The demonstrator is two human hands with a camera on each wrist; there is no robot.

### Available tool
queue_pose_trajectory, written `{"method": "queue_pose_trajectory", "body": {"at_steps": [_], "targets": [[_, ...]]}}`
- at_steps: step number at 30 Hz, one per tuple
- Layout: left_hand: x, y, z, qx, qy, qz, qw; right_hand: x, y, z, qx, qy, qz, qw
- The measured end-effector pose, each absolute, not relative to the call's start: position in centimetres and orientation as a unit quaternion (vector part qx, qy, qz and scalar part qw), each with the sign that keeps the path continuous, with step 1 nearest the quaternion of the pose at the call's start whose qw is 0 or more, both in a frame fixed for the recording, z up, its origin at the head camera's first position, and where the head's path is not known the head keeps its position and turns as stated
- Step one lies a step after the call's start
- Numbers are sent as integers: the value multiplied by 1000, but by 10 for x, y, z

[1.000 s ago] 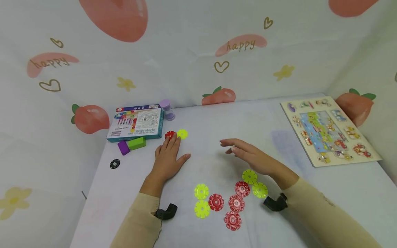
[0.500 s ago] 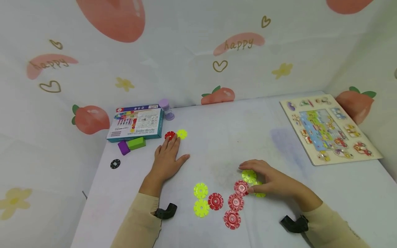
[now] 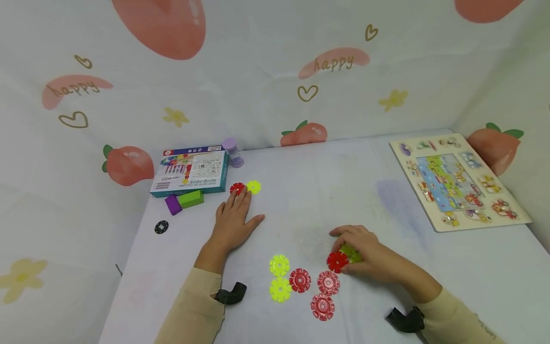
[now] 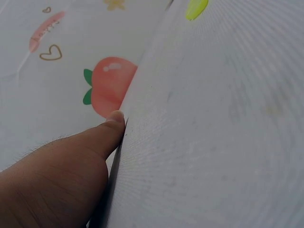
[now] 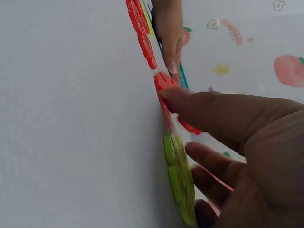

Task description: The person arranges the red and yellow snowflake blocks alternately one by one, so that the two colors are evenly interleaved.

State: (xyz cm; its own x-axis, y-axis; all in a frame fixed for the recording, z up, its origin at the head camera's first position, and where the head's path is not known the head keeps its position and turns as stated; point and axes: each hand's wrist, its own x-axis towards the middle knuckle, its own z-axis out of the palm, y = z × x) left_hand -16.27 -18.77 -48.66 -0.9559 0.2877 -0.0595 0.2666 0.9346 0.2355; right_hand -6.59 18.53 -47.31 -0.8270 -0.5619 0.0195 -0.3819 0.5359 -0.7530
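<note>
My left hand (image 3: 232, 222) lies flat on the table, fingers straight, with its fingertips at the edge of a red notched disc (image 3: 237, 188); a yellow notched disc (image 3: 254, 187) lies beside it. In the left wrist view the left thumb (image 4: 83, 159) reaches out straight. My right hand (image 3: 373, 258) pinches a red notched plastic disc (image 3: 337, 262) between thumb and fingers, and the disc tips up off the cloth. In the right wrist view the thumb presses on that red disc (image 5: 164, 81). Yellow-green discs (image 5: 179, 178) lie under the curled right fingers, partly hidden.
Two red discs (image 3: 328, 283) lie just in front of the right hand. Left of them are another red disc (image 3: 300, 280) and two yellow ones (image 3: 280, 289). A boxed game (image 3: 191, 171), green block (image 3: 191, 198), purple block (image 3: 174, 204), black chip (image 3: 161, 227), hourglass (image 3: 233, 153) and wooden puzzle (image 3: 412, 191) surround the work area.
My right hand has come down and toward me onto the discs, and now lifts the edge of a red one. The left hand has stayed in place.
</note>
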Motion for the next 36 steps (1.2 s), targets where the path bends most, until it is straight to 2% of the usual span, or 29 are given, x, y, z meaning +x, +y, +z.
{"method": "queue_pose_trajectory", "body": {"at_steps": [8, 14, 18, 26, 31, 36], "targets": [[-162, -187, -486, 141, 983, 112, 45, -73, 183, -462, -195, 846, -487, 92], [-163, -187, -488, 142, 983, 111, 40, -98, 178, -452, -184, 834, -517, 61], [-163, -188, -489, 143, 982, 116, 40, -123, 165, -446, -148, 841, -513, 84], [-163, -186, -487, 142, 982, 118, 41, -176, 120, -450, -101, 831, -511, 197], [-164, -185, -485, 140, 983, 114, 43, -193, 96, -449, -136, 850, -466, 204], [-164, -186, -487, 135, 983, 112, 47, -197, 85, -445, -187, 914, -317, 172]]}}
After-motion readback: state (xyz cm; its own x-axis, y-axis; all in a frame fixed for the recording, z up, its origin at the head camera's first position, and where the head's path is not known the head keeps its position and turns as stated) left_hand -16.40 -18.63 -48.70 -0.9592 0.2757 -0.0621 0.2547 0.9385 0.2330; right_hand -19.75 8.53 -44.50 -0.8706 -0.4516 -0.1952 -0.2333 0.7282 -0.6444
